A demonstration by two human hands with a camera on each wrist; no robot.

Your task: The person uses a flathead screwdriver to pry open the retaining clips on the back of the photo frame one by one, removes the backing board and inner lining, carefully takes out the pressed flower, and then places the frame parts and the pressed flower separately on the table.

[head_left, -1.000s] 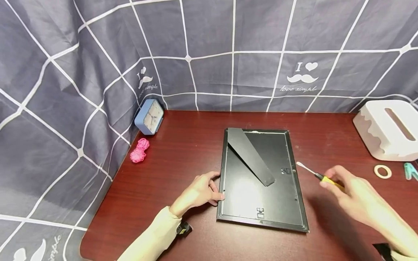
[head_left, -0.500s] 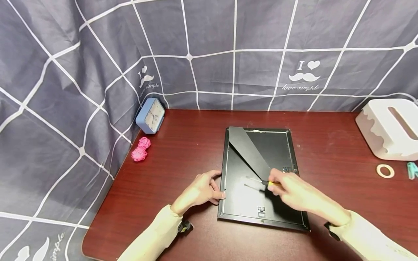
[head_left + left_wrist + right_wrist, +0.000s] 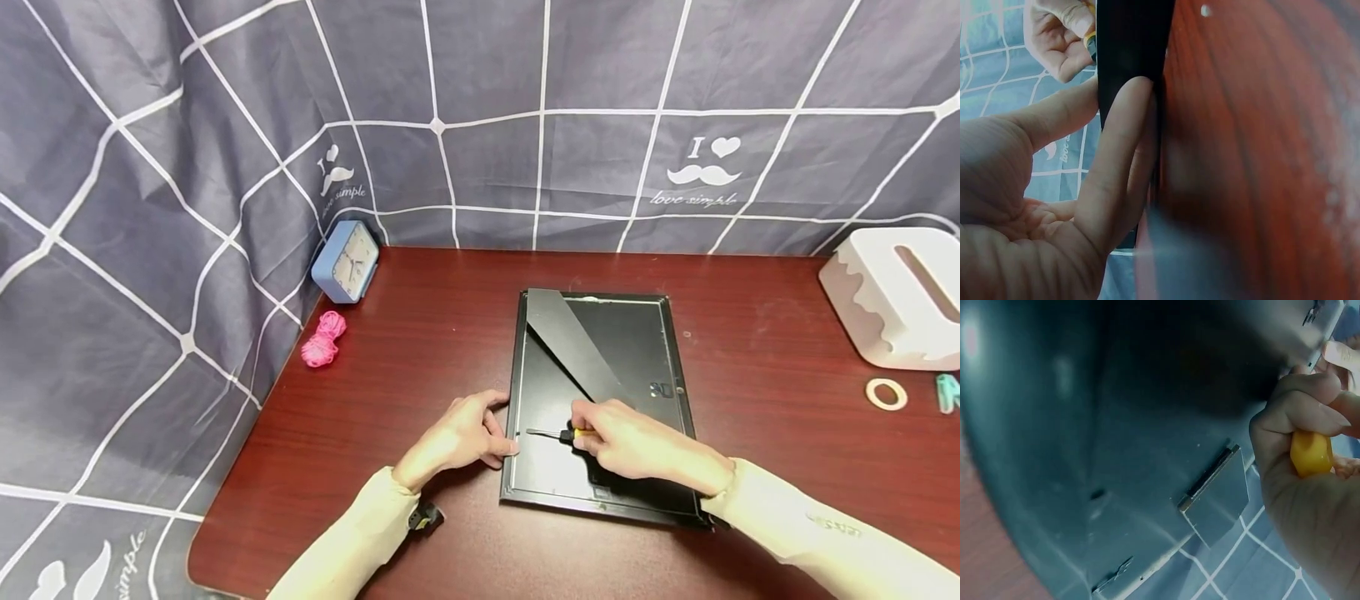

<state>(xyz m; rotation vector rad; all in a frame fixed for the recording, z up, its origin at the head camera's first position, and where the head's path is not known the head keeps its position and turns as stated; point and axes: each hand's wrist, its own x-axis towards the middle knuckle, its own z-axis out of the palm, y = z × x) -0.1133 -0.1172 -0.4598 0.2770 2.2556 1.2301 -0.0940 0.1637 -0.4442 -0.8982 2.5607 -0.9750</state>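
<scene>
A black picture frame (image 3: 555,481) lies back side up on the table, its stand leg (image 3: 567,337) slanting across the backing. My left hand (image 3: 465,431) holds the frame's left edge, thumb on top of the rim and fingers against the outer side (image 3: 1132,44). My right hand (image 3: 626,437) grips a small flat-blade screwdriver (image 3: 546,432) over the backing. Its tip points left, close to the left rim near my left thumb. The right wrist view shows the yellow handle (image 3: 1310,453) inside my curled fingers.
A blue alarm clock (image 3: 346,262) and pink yarn (image 3: 323,339) sit on the left of the reddish-brown table (image 3: 420,333). To the right are a white tissue box (image 3: 896,300), a pale ring (image 3: 887,394) and a teal clip (image 3: 948,392). A grey checked curtain (image 3: 600,167) hangs behind.
My right hand has moved left with the screwdriver, from beside the frame's right edge to over the backing, bringing the tip near the left rim. My left hand stays at the edge.
</scene>
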